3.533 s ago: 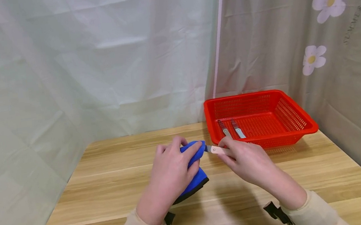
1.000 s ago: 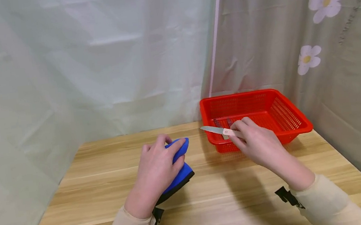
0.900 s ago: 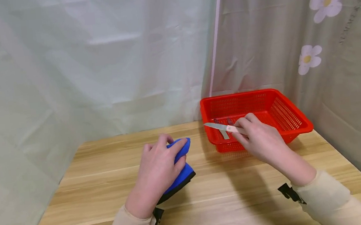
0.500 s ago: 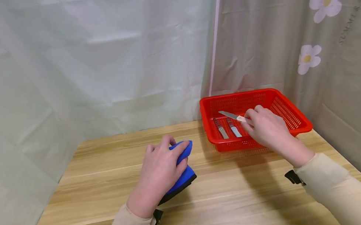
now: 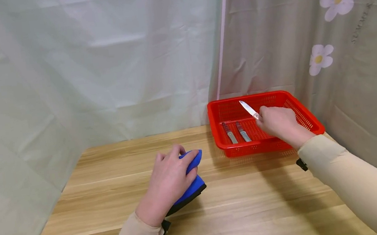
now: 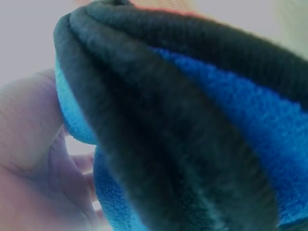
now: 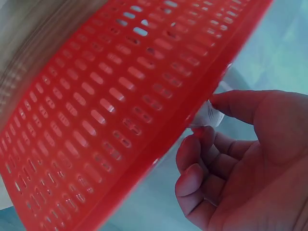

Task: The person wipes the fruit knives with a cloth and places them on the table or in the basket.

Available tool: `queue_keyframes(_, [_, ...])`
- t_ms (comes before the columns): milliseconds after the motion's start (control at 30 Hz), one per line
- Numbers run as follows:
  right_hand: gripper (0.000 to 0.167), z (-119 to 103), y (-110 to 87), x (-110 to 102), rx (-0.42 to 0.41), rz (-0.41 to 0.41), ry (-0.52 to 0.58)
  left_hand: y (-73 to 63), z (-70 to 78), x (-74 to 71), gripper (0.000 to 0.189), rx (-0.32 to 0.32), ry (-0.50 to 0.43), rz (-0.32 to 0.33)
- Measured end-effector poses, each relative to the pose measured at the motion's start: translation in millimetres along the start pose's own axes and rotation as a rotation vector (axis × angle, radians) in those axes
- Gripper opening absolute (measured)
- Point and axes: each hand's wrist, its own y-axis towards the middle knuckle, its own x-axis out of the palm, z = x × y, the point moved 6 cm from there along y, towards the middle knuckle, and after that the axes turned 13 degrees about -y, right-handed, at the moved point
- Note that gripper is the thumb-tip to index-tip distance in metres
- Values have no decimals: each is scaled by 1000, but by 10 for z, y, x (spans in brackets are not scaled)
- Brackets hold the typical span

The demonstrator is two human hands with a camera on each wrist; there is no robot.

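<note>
My right hand (image 5: pixel 279 122) pinches the pale handle of a small knife (image 5: pixel 249 109) over the red basket (image 5: pixel 244 150), its blade pointing up and to the left. In the right wrist view the basket's slotted wall hides most of that knife. Two more knives lie side by side inside the basket, a grey-handled knife (image 5: pixel 232 137) and a light-handled knife (image 5: pixel 245 136). To the left, my left hand (image 5: pixel 168 176) grips a folded blue cloth (image 5: pixel 194 186) with black edging. Close up in the left wrist view, the cloth's black edge (image 6: pixel 144 110) shows in several folds.
The basket stands at the back right of the wooden table (image 5: pixel 112 188). Behind the table hangs a pale curtain (image 5: pixel 133 61), with flowers printed on its right part.
My right hand has carried the knife away from the cloth, right and back over the basket, and the blade now tilts up more. The left hand still holds the cloth, slightly further left.
</note>
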Motion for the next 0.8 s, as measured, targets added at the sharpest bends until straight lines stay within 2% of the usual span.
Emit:
queue_keyframes(133, [21,4,111,56,16,-63,-5,4,-35,59,44,-10,5,-16])
queue_keyframes(433, [27,57,294,347,70,-288,-5,7,-36,115,43,5,13,-28])
queue_keyframes(600, [26,48,325,512,60,-345,4,3,-50,144,42,13,12,-23])
queue_keyframes(800, [22,22,340,635,63,-353,13,-3,-81,208,43,2,11,-40])
